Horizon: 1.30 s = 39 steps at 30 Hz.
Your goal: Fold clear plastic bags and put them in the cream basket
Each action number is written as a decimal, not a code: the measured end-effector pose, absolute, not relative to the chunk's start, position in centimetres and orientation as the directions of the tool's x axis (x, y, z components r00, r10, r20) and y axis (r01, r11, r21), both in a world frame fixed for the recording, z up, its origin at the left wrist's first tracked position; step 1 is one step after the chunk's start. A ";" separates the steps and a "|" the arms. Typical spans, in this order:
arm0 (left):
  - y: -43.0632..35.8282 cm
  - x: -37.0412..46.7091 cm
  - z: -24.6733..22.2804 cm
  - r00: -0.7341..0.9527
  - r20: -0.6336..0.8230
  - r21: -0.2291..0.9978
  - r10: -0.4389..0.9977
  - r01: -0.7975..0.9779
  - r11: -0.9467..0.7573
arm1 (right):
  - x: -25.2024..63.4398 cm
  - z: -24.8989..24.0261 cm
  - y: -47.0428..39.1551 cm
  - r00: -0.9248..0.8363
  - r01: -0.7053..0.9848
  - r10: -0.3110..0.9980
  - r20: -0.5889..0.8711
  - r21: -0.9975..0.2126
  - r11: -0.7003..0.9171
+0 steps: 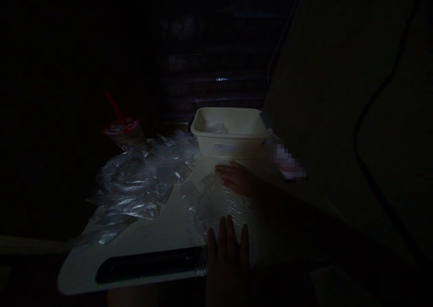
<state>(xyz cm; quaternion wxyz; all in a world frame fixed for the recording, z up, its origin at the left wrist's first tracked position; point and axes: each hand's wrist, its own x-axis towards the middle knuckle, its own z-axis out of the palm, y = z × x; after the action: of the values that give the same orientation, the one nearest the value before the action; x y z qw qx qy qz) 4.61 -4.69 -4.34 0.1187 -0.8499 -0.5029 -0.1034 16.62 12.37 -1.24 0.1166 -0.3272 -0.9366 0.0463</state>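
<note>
A sheet of clear plastic film (pixel 219 203), possibly a bag, lies flat on the white board (pixel 162 230). My left hand (pixel 226 253) reaches in from the bottom, with its fingers stretched out over the film's near edge. From the right comes my right hand (pixel 237 178), lying flat with fingers spread on the film's far part. Neither hand grips anything I can see. To the left is a loose heap of crumpled clear plastic bags (pixel 142 176). The picture is very dark, so fine detail is lost.
Behind the hands stands a cream plastic tub (pixel 233 147) with some clear plastic inside. A cup (pixel 125 133) with a red straw is at the back left. Along the board's front edge runs a long black strip (pixel 152 264). A blurred-out item (pixel 287 162) sits right of the tub.
</note>
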 end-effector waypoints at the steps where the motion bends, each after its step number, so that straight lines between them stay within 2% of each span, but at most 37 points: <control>1: -4.7 4.6 -4.4 0.478 0.289 -0.095 0.829 0.876 -0.472 | 16.7 -1.1 12.2 -0.748 0.607 0.630 0.210 -0.169 0.777; 5: -5.0 4.9 -4.7 0.486 0.277 -0.095 0.829 0.872 -0.480 | 16.5 -1.0 11.8 -0.667 0.691 0.704 0.245 -0.149 0.707; 9: -5.2 4.8 -4.5 0.496 0.256 -0.085 0.830 0.867 -0.492 | 15.1 -0.8 12.9 -0.594 0.767 0.776 0.212 -0.143 0.626; 12: -4.9 4.2 -3.0 0.505 0.190 -0.004 0.842 0.858 -0.514 | 14.2 -0.3 14.0 -0.594 0.779 0.788 0.160 -0.131 0.613; 16: -3.6 2.9 -0.1 0.592 0.027 0.174 0.806 0.791 -0.587 | 13.9 0.0 14.5 -0.593 0.774 0.790 0.157 -0.160 0.613; 19: -2.7 1.8 1.1 0.587 0.015 0.231 0.810 0.786 -0.574 | 14.2 -0.1 14.6 -0.572 0.775 0.804 0.161 -0.215 0.594; 24: -2.5 0.9 0.5 0.628 0.070 0.214 0.775 0.749 -0.627 | 14.7 -0.3 15.2 -0.551 0.756 0.817 0.171 -0.313 0.575; 29: -3.1 1.4 -0.7 0.569 0.088 0.170 0.818 0.800 -0.575 | 14.8 -0.1 15.7 -0.551 0.726 0.811 0.196 -0.366 0.582; 34: -3.2 1.6 -0.5 0.597 0.150 0.164 0.788 0.771 -0.615 | 14.6 -0.4 16.0 -0.479 0.714 0.849 0.221 -0.465 0.524; 39: -3.3 1.6 -0.3 0.580 0.139 0.167 0.803 0.785 -0.596 | 14.2 -1.0 16.5 -0.418 0.664 0.878 0.234 -0.581 0.471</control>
<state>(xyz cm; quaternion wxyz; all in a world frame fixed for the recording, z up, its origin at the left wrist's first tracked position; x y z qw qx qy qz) 1.64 -3.32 -0.30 -0.0435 -0.8878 -0.4471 -0.1001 14.20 16.47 -1.04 0.2615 -0.4720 -0.8168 0.2044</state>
